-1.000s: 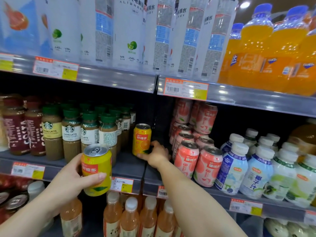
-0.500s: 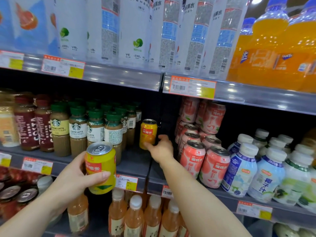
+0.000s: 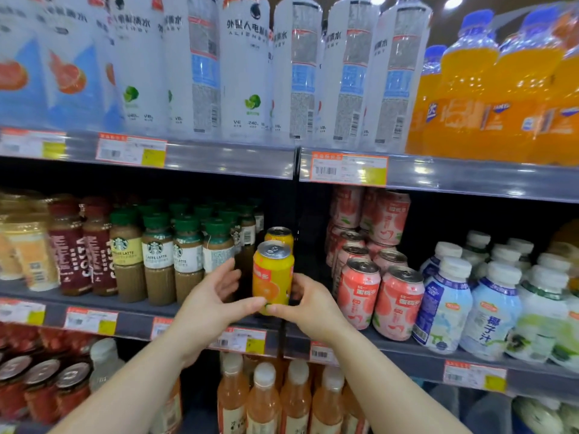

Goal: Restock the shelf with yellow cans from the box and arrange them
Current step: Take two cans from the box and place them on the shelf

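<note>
A yellow can [image 3: 272, 277] with an orange picture stands upright at the front of the middle shelf [image 3: 200, 314], in the gap between coffee bottles and pink cans. My left hand [image 3: 216, 296] and my right hand [image 3: 305, 300] both grip its lower part, thumbs meeting at its base. Whether the can rests on the shelf or hangs just above it is unclear. A second yellow can [image 3: 279, 235] stands right behind it, deeper in the same gap. The box is out of view.
Green-capped latte bottles [image 3: 156, 261] stand left of the gap, pink peach cans [image 3: 376, 286] right of it. White coconut-drink bottles [image 3: 488, 305] fill the far right. The upper shelf edge [image 3: 219, 158] hangs above with tall white bottles and orange soda. Peach-coloured bottles [image 3: 266, 399] stand below.
My left hand carried its yellow can right and up into the gap. My right hand let go of the rear can, pulled back, and now grips the front can too.
</note>
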Motion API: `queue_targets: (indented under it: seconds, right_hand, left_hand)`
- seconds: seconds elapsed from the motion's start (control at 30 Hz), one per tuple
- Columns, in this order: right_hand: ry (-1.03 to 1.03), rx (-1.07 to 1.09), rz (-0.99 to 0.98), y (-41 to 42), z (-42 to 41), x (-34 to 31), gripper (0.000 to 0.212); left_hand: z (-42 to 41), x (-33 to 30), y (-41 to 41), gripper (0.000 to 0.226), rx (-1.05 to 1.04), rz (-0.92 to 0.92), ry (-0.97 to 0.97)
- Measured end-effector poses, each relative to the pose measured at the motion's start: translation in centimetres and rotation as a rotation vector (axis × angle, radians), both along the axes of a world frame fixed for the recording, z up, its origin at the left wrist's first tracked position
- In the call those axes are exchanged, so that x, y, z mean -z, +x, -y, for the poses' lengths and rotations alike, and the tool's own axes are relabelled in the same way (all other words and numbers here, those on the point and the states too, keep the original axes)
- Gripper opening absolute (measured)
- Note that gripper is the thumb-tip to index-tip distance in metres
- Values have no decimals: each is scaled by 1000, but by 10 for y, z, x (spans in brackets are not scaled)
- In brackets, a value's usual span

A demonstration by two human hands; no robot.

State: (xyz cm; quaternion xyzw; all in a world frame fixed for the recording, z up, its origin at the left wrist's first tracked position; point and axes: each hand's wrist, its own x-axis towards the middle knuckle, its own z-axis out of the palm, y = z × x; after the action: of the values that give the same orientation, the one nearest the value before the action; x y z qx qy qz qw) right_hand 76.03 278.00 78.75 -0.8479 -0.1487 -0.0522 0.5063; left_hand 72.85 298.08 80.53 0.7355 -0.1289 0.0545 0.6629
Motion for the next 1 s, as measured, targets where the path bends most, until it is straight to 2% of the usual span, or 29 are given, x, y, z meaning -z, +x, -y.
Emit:
queue_targets:
  seconds: [0.27, 0.47, 0.7, 1.0]
  right_hand:
    - [-304, 167, -111, 59, -6, 24, 81]
    - [-322, 215, -141, 76, -7, 21, 79]
    - [-314, 228, -181, 88, -11, 23, 82]
    - [-412, 266, -177, 91, -10, 18, 69]
  left_hand:
    - [-27, 21, -11, 124, -25, -21, -30]
    - [-44, 18, -17, 110, -29, -27, -57]
    - [-58, 22, -20, 127, -60, -30, -39]
    - [-70, 28, -19, 117, -57, -64, -11]
